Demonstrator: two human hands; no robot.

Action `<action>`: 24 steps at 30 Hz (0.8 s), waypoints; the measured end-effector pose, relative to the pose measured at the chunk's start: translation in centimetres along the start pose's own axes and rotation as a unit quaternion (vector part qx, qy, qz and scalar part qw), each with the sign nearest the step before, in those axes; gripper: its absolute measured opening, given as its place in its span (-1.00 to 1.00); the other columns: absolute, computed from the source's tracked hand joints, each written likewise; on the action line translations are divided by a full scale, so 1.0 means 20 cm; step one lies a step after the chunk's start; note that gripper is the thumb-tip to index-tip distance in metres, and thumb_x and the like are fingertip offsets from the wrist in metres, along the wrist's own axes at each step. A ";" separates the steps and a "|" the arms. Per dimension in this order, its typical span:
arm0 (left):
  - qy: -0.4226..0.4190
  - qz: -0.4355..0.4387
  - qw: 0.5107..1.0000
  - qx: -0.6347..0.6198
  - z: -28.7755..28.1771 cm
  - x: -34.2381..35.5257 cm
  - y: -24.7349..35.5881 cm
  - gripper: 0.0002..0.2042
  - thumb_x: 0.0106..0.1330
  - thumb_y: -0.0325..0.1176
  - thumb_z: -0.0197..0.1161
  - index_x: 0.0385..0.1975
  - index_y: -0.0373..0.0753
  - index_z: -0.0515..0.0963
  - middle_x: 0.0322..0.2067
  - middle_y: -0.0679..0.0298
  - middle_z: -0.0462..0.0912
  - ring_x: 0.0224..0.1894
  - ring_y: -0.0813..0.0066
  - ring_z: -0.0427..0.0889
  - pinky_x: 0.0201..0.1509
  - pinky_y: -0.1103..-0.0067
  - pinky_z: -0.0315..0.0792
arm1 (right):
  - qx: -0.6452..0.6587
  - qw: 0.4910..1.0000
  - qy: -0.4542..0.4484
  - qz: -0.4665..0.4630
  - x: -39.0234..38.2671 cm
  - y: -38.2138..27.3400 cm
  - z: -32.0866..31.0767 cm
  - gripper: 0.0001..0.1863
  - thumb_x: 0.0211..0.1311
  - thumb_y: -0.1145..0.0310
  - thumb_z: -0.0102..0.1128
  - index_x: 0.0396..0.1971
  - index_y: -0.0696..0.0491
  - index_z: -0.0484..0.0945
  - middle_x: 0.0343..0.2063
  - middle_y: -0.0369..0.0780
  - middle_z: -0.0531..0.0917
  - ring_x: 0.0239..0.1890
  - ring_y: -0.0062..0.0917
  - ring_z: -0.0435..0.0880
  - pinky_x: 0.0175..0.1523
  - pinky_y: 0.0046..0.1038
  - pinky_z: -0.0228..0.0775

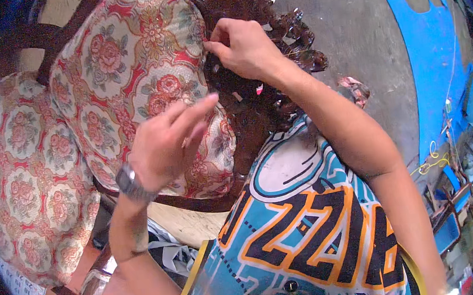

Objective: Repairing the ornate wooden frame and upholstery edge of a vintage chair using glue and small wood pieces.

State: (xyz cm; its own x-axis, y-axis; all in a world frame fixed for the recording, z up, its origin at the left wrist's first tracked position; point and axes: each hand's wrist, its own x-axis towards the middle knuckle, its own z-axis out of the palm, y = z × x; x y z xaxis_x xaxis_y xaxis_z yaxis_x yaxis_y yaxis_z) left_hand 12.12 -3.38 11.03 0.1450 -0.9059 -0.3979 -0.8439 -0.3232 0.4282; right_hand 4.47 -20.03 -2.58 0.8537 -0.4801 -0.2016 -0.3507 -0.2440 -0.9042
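Note:
A chair back padded in floral upholstery fabric (109, 60) lies tilted before me, within a dark, glossy carved wooden frame (254, 10). At the fabric's right edge, where it meets the wood, my right hand (246, 48) has thumb and forefinger pinched together on the rim of the cloth. My left hand (161, 146), with a dark watch (131, 183) at the wrist, hovers over the lower part of the fabric. Its fingers are stretched out and apart, and it holds nothing. Small pale and pink scraps (260, 90) lie on the dark wood.
To the left is a seat in matching floral cloth (28, 192). A large blue sheet (428, 52) with a cut-out edge lies on the grey floor (344, 21) at right. Yellow cord (434, 155) and mixed clutter are beside it. A patterned blue garment (292, 239) covers my lap.

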 end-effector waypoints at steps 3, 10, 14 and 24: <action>0.097 0.026 0.992 -0.076 -0.06 -0.14 0.11 -0.48 0.06 -0.52 0.30 0.09 -0.10 0.43 -0.41 0.16 0.52 -0.52 0.24 0.51 -0.46 0.45 0.44 | -0.050 0.999 0.010 0.000 0.01 -0.02 0.02 -0.77 0.12 0.26 0.20 -0.39 0.15 0.59 -0.46 0.02 0.63 -0.36 -0.10 0.63 -0.24 -0.24 0.46; 0.176 -0.104 0.977 0.059 -0.09 -0.19 0.18 -0.34 -0.06 -0.55 0.39 0.14 -0.03 0.37 -0.11 0.16 0.40 -0.36 0.41 0.55 -0.35 0.54 0.47 | -0.094 0.992 -0.082 -0.019 0.12 0.04 0.10 -0.76 0.09 0.32 0.13 -0.29 0.12 0.58 -0.38 0.04 0.62 -0.22 -0.08 0.61 -0.11 -0.19 0.45; 0.168 -0.055 0.973 0.148 -0.03 -0.15 0.18 -0.42 0.00 -0.51 0.32 0.09 0.07 0.41 -0.15 0.22 0.38 -0.50 0.32 0.56 -0.49 0.48 0.49 | -0.112 0.988 -0.103 -0.013 0.13 0.01 0.11 -0.74 0.05 0.29 0.14 -0.29 0.11 0.59 -0.33 0.01 0.63 -0.18 -0.10 0.60 -0.08 -0.21 0.45; -0.061 -0.084 0.964 0.244 0.19 -0.10 0.07 -0.88 0.01 -0.37 0.17 -0.54 -0.20 0.63 -0.32 0.18 0.46 -0.22 0.22 0.46 -0.10 0.38 0.31 | 0.087 0.966 -0.205 0.128 -0.13 0.28 -0.44 -0.77 0.17 0.26 0.23 -0.32 0.13 0.55 -0.56 -0.36 0.53 -0.54 -0.70 0.45 -0.45 -0.61 0.34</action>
State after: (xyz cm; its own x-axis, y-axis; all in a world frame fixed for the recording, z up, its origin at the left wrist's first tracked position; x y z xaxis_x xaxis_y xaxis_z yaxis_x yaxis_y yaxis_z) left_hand 8.66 -1.01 9.38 0.2641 -0.8034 -0.5337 -0.9606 -0.2685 -0.0711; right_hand -3.15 -27.57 -3.73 0.8409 -0.1233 -0.5270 -0.5309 0.0013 -0.8474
